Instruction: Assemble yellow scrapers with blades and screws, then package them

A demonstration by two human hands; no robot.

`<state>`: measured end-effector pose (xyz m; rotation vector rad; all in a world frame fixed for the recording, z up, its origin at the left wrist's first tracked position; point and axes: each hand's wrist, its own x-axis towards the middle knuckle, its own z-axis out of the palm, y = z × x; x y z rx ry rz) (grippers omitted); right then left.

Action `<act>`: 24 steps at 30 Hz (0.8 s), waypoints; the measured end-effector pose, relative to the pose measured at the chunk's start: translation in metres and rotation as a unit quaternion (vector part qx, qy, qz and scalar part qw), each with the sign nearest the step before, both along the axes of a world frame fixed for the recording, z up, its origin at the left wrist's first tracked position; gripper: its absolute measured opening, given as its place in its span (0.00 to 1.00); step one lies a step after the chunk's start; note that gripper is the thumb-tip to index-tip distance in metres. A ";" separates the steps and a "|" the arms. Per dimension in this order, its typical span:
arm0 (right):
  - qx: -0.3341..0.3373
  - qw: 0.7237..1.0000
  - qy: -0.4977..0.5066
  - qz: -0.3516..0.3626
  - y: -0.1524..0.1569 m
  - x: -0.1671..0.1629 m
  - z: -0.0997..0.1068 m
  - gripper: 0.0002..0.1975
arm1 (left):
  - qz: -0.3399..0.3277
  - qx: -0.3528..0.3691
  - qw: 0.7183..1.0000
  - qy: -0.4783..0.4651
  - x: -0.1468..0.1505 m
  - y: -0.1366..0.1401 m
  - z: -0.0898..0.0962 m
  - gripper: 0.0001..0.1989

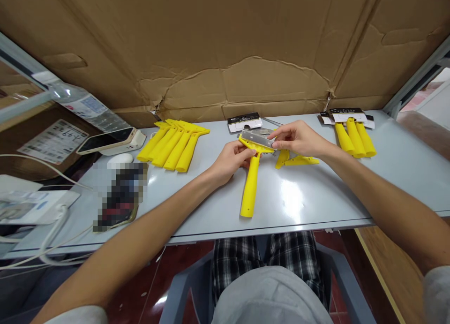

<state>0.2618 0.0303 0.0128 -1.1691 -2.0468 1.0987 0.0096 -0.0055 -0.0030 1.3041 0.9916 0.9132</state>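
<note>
My left hand (230, 162) grips a yellow scraper handle (250, 188) near its wide head, the round grip pointing toward me. A flat metal blade (258, 139) lies along the head. Its right end is pinched between the thumb and fingers of my right hand (294, 139). Small yellow plastic pieces (300, 161) lie on the table just under and beside my right hand. Behind my hands are black and white cards (245, 122) and more thin metal strips, partly covered by my fingers.
Several yellow handles (176, 146) lie in a row to the left. At the right are carded yellow handles (356, 139). A phone on a stand (105, 141), a plastic bottle (86, 103), a blurred-out phone (121, 197) and cables occupy the left end. Cardboard (225, 47) walls the back.
</note>
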 end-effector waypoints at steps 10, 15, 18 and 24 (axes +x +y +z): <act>-0.008 1.000 0.005 -0.008 0.000 -0.001 0.000 0.39 | -0.001 0.005 1.000 0.002 0.000 -0.002 0.000 0.17; -0.013 1.000 0.010 -0.019 0.000 0.000 0.000 0.38 | -0.005 0.004 1.000 -0.002 -0.001 -0.001 0.000 0.18; -0.019 0.999 0.030 -0.029 0.003 0.002 -0.001 0.39 | -0.006 0.006 1.000 -0.001 -0.001 -0.001 0.000 0.17; -0.026 0.999 0.026 -0.022 0.003 0.001 -0.004 0.41 | 0.002 0.000 1.000 -0.023 -0.001 -0.001 -0.002 0.20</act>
